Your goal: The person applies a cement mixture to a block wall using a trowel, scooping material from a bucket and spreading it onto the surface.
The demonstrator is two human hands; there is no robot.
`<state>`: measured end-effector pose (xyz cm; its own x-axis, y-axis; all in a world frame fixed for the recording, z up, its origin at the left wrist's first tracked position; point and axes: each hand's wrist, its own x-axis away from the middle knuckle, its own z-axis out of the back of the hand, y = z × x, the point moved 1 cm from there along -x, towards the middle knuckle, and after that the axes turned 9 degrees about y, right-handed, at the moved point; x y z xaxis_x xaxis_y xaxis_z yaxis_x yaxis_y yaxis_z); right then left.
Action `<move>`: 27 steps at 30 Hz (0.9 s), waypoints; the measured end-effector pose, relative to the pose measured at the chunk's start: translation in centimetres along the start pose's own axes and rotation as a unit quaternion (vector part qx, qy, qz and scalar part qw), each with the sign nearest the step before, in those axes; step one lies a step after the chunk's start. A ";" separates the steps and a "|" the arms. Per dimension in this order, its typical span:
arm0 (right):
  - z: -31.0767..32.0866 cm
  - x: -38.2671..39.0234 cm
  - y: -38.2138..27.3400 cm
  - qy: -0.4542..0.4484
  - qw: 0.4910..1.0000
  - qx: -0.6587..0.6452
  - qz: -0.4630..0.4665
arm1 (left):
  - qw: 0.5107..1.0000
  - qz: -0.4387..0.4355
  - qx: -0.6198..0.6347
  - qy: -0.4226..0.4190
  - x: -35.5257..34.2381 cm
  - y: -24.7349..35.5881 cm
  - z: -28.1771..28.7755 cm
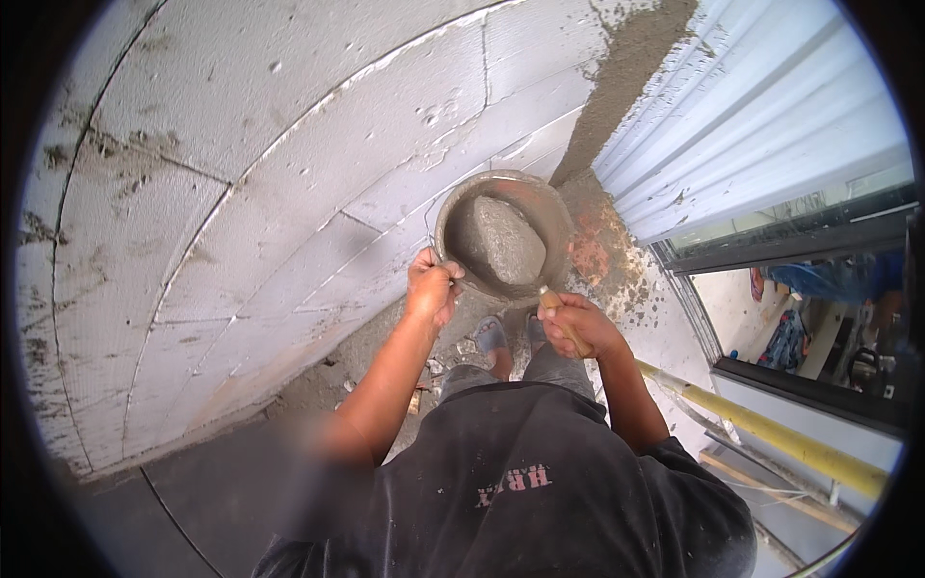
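Observation:
A grey, mortar-coated bucket (553, 214) hangs just in front of my body, with a lumpy mass of wet grey mortar (496, 241) inside. My left hand (433, 289) is closed at the bucket's left rim, where a thin wire handle (431, 226) shows. My right hand (581, 328) grips a wooden tool handle (561, 324) at the lower right of the bucket; the tool's working end is hard to make out. My feet in sandals (491, 337) show below the bucket, on debris-strewn ground.
A white block wall (270, 173) with joints fills the left and top. Right are a mortar-smeared strip (626, 77), white corrugated panels (771, 106), an open dark-framed window (742, 362) with items inside, and a yellow pole (761, 429). Red-stained, splattered surface (593, 250) lies beside the bucket.

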<state>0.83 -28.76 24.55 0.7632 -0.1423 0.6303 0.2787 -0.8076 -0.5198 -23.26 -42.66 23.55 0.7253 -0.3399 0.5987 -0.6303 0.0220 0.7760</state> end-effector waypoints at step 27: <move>0.9 10.2 -24.7 0.437 0.449 -0.206 0.752 | 0.994 0.037 0.006 0.101 1.9 -1.0 19.1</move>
<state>2.21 -9.73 43.31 -0.6624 -0.7281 -0.1764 -0.4366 0.5665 -0.6989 -26.56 -61.31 20.10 0.7168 -0.1423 0.6826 -0.6865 0.0276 0.7266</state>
